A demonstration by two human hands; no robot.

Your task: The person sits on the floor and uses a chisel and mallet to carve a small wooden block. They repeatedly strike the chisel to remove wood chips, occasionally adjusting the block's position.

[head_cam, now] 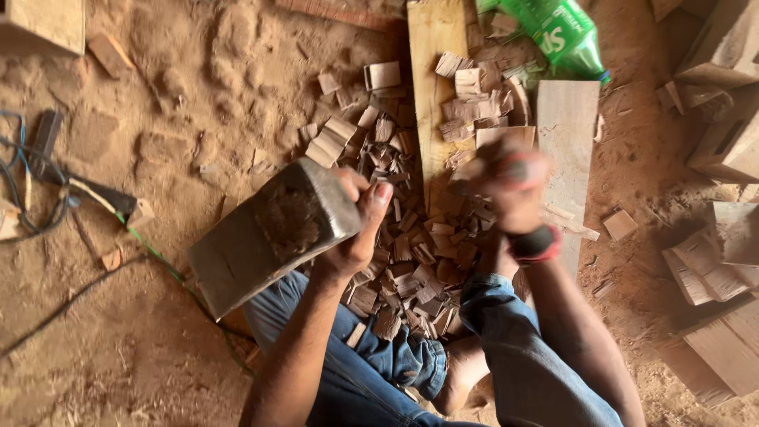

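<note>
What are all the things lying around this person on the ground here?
Wood chips: many, brown, heaped between the legs.
Plank: one, pale, upright in picture above the heap.
Board: one, grey, right of the plank.
Bottle: one, green plastic, top edge.
Wooden blocks: several, brown, right side.
Cables: several, blue and black, left.
Wide blade: one, grey metal, held.
Jeans: blue, bottom.
Left hand: grips the blade.
Right hand: blurred, fisted; contents unclear.

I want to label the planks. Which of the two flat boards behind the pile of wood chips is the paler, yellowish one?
The long narrow board on the left is paler. The wider board beside the green bottle looks greyish-brown.
</note>
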